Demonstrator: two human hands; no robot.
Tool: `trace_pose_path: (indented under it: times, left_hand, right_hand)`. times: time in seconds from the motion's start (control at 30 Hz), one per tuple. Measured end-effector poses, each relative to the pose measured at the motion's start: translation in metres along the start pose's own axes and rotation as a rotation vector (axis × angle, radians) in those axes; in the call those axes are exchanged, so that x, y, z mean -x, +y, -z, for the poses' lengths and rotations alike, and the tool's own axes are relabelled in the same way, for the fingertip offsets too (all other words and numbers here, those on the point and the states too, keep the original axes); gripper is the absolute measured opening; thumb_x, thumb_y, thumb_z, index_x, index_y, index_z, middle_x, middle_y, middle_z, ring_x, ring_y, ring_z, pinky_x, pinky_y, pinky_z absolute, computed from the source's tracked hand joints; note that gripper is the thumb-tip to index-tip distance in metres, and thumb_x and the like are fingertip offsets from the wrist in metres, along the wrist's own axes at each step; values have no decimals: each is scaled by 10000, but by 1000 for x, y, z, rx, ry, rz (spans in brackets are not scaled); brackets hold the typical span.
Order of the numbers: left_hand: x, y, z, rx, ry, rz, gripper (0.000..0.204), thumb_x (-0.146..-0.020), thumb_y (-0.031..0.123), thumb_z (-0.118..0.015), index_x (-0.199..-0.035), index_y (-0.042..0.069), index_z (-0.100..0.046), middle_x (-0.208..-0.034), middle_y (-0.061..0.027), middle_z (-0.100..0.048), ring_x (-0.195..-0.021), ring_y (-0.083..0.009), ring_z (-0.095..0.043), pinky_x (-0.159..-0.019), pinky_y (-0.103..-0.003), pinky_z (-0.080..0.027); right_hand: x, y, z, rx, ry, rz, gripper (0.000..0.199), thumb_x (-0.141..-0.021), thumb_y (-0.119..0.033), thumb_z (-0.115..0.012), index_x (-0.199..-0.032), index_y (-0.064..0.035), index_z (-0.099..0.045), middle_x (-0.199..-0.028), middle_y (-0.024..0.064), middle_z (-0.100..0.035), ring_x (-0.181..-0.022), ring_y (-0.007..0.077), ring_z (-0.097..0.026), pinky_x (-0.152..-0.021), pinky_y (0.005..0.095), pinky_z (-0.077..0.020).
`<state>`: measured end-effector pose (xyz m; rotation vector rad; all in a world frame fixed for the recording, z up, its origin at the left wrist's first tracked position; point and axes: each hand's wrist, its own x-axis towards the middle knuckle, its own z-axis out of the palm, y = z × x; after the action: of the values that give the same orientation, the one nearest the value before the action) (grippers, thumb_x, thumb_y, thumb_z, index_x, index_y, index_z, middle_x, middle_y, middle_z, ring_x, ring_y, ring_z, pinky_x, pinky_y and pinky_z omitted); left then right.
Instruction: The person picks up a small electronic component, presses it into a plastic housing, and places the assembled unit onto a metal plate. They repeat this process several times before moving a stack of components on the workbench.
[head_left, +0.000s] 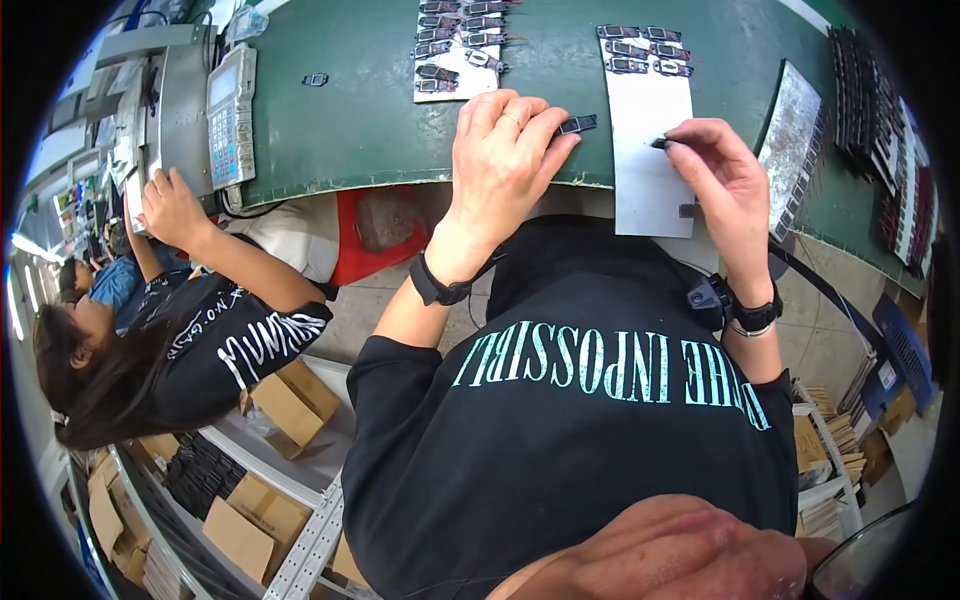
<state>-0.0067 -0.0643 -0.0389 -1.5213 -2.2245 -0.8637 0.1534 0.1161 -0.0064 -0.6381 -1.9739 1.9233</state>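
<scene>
Looking steeply down from the head, facing forward over the chest toward the green table (380,130), sitting close above both hands, fisheye bending edges; only one view showing.

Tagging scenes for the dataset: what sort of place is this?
Likely a small-parts assembly workshop: rows of small dark parts laid out on white sheets on a green bench, a keypad machine with a co-worker beside it, cardboard boxes on shelves.
</scene>
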Motion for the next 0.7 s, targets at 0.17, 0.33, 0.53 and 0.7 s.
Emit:
trace_pose_path:
  times: [0.17,0.33,0.53,0.7]
  left_hand:
    - [-14,22,8,267,-11,159,212,-787,102,-786,-972,41,-700,-828,-62,-696,-794,-230,-668,-729,-319,-526]
    - [-20,35,9,876,-67,625,204,-891,85,-713,-1066,-17,-681,-907,-104,-745,-826,-154,-719,-733,-244,-548]
    - [-17,35,3,1306,-129,853,229,-965,80,-633,-1151,-50,-659,-970,-111,-748,-883,-99,-697,-738,-220,-544]
    - [-13,42,4,1271,-114,817,214,-974,54,-610,-1148,-62,-657,-968,-126,-742,-887,-130,-706,-764,-227,-549]
  right_hand:
    - [-17,-17,-27,193,-69,114,142,-942,-39,-641,-1079,0,-650,-1004,13,-667,-879,61,-610,-808,210,-479]
    - [-24,-16,-26,277,-53,187,133,-938,-50,-643,-1061,-1,-662,-972,17,-676,-865,62,-618,-803,222,-493]
    - [-19,-11,-22,230,-66,102,134,-938,-58,-645,-1058,-4,-668,-966,18,-682,-864,65,-621,-804,224,-495]
    - [-19,-2,-15,104,-103,69,132,-940,-63,-647,-1056,-4,-669,-961,5,-663,-874,75,-623,-783,229,-503]
